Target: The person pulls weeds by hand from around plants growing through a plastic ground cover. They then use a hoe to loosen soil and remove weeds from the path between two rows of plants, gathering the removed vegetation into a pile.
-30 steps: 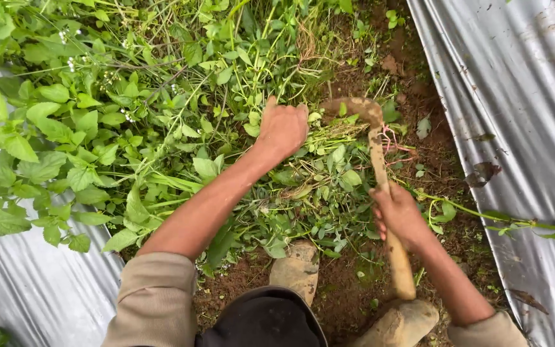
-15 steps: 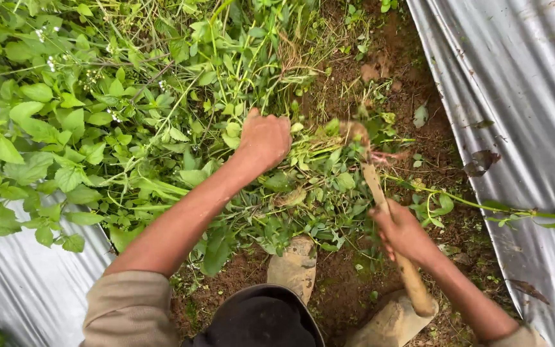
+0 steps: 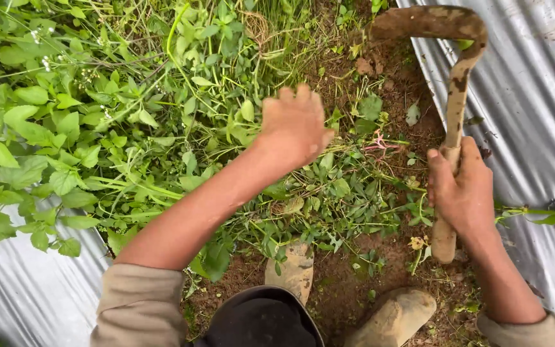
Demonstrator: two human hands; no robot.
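Right hand [image 3: 462, 193] is clamped on the sickle [image 3: 455, 96] handle, with the hooked blade up at 1 o'clock. Left hand [image 3: 295, 125] is spread on the weeds [image 3: 130, 128] at 12. A swing pulled inward could nick those fingers or rip the plastic sheet [image 3: 534, 96].

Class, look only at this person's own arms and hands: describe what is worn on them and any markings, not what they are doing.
Both forearms are bare. Each arm has a beige-khaki fabric sleeve pushed up near the elbow, left sleeve and right sleeve. The left hand and right hand are bare: no gloves, and no rings, watch or bracelets show. The left hand is slightly motion-blurred, so finer marks cannot be told.
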